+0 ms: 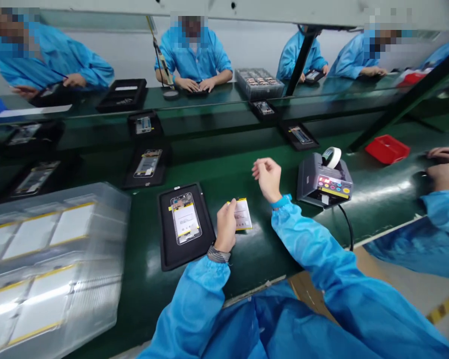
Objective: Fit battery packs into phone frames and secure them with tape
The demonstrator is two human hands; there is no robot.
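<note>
My left hand (225, 225) grips a small white battery with yellow edges (243, 214) just above the green bench. To its left lies a black tray (169, 249) with an opened phone body (185, 218) in it. My right hand (268, 177) hovers raised above the bench with loosely curled fingers and nothing visible in it. It is between the battery and a grey tape dispenser (324, 184) carrying a white tape roll (332, 156).
Clear plastic trays of white batteries (48, 269) are stacked at the left. More black trays with phones (147, 164) ride the green belt behind. A red bin (386, 148) sits at the right. A co-worker's hands (444, 174) work at the right; other people sit across.
</note>
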